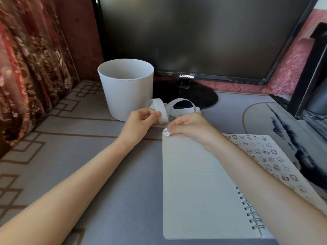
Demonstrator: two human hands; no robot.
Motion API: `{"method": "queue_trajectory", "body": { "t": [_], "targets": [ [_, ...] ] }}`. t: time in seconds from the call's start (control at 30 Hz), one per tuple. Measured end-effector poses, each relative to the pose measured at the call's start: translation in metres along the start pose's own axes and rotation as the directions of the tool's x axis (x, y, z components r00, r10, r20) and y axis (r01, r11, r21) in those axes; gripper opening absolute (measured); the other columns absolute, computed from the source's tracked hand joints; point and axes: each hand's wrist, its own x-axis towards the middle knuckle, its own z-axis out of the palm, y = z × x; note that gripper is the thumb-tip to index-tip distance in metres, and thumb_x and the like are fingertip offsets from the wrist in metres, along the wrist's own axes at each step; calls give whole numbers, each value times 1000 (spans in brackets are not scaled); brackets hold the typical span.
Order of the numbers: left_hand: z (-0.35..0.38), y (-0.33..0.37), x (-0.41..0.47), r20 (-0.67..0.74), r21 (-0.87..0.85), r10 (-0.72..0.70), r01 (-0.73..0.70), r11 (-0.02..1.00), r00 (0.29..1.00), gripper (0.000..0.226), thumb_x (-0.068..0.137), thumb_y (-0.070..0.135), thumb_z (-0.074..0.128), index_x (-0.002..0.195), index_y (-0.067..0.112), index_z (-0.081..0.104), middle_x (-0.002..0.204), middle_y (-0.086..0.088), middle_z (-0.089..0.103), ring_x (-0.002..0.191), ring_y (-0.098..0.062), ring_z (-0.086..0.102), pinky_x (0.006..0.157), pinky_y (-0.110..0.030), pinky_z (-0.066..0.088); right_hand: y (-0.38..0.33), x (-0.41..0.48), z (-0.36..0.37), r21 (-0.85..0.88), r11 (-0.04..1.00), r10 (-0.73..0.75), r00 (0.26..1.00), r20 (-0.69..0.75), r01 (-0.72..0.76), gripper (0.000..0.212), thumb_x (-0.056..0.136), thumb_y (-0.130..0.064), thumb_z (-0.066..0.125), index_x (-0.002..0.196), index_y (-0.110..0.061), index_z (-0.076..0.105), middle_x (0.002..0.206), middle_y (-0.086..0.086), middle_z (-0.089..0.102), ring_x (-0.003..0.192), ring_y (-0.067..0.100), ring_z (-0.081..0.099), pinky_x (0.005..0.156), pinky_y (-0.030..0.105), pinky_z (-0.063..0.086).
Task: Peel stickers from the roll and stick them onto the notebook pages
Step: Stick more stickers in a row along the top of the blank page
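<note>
Desk-top: right hand [187,126] pinches sticker [166,133], its print unreadable, forearm hiding notebook [194,183].

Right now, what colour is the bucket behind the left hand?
Plain white, no pattern: the bucket, seen in the head view.

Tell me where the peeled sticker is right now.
The sticker is pinched in the right hand, at the top left corner of the notebook, just below the strip the left hand holds.
</note>
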Motion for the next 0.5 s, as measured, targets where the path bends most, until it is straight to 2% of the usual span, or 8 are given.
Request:
{"method": "queue_trajectory", "body": {
  "t": [0.07,0.17,0.27,0.5],
  "targets": [
    [0,-1,-1,-5,21,-1,1,1000,1000,20,92,22,59,80,7,65,80,-8,66,80,-15,61,99,-41,47,2,-1,1,21,1000,-10,1000,9,10,10,76,-12,76,85,-10,73,83,2,70,72,5,60,69,14,43],
    [1,0,-1,-6,23,2,-2,1000,1000,21,92,22,59,79,7,65,77,-5,64,77,-13,59,97,-40,47,3,-3,3,43,999,-29,1000,-5,29,5,76,-8,75,79,-11,72,75,0,69,65,2,59,61,8,43],
    [1,0,-1,-11,25,-5,5,1000,1000,21,92,23,59,80,7,65,76,-4,64,77,-12,58,97,-40,46,3,-3,5,35,999,-32,999,-25,33,6,75,-8,75,76,-12,72,69,-3,67,62,1,57,58,8,41],
    [1,-1,-1,-14,43,2,-2,999,1000,23,92,23,59,82,3,65,75,-5,63,76,-12,57,95,-39,46,4,-1,10,-11,1000,-30,997,-75,29,4,76,-7,73,75,-11,72,73,3,67,72,13,57,69,25,41]
  ]
}}
